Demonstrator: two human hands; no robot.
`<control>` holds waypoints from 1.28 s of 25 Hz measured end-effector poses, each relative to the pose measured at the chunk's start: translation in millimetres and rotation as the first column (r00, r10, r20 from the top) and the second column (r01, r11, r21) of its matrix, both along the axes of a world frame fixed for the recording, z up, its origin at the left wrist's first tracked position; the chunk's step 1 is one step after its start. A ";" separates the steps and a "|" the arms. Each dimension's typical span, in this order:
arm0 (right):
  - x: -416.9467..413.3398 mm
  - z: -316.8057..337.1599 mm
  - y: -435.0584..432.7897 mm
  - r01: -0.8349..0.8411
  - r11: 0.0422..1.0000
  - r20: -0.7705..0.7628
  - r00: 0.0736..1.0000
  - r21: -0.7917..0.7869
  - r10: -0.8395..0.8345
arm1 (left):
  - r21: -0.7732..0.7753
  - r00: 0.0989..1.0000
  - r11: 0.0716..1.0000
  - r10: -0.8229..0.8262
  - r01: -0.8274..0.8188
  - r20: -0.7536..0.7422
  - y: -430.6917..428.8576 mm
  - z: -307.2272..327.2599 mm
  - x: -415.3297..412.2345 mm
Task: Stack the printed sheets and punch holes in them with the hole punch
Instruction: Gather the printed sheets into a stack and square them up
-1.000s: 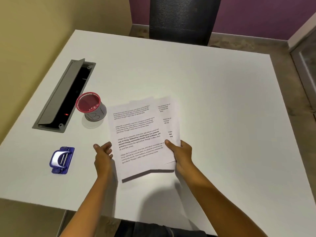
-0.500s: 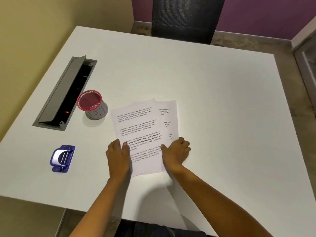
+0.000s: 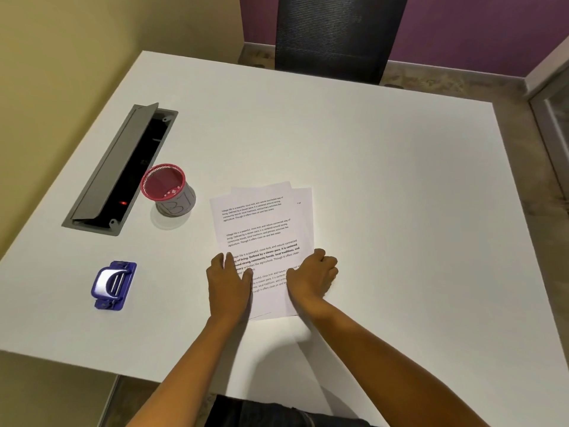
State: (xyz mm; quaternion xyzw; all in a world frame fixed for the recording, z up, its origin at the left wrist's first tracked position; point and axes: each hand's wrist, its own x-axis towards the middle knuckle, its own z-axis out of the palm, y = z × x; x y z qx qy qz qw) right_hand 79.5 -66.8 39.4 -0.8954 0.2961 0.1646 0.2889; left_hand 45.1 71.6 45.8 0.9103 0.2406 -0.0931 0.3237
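Several printed sheets (image 3: 261, 223) lie flat on the white table (image 3: 385, 180), loosely fanned, with the corners of the lower sheets showing at the top and right. My left hand (image 3: 228, 285) rests palm down on the stack's lower left edge, fingers stretched out. My right hand (image 3: 314, 272) presses against the lower right edge, thumb on the paper and fingers curled beside it. The blue and silver hole punch (image 3: 113, 285) sits on the table well to the left of my left hand, untouched.
A red-rimmed mesh cup (image 3: 167, 190) stands left of the sheets. Behind it is an open grey cable hatch (image 3: 123, 167) set into the table. A black chair (image 3: 335, 35) stands at the far edge. The near table edge runs just below my forearms.
The sheets were held lifted a second ago and now lie flat on the table. Both hands came in onto the stack's lower side edges, and the fan has narrowed.
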 end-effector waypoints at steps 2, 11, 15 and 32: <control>-1.9 3.2 1.4 0.040 0.989 0.021 0.999 0.144 -0.043 | 0.005 1.000 1.000 -0.003 0.003 -0.004 -1.2 -0.6 -0.5; -28.8 9.4 -29.0 -0.138 0.988 0.277 0.954 0.066 0.114 | 0.016 0.998 0.999 -0.037 0.038 -0.049 -4.3 -0.4 -11.7; -31.8 17.1 -59.2 -0.149 0.958 0.396 0.917 0.247 0.040 | -0.194 0.990 0.974 0.130 -0.116 0.059 -9.3 7.8 -10.5; -23.8 70.0 -129.4 -0.048 0.942 0.137 0.991 0.332 0.002 | -0.444 0.921 0.896 0.187 -0.017 0.341 -22.7 62.3 21.2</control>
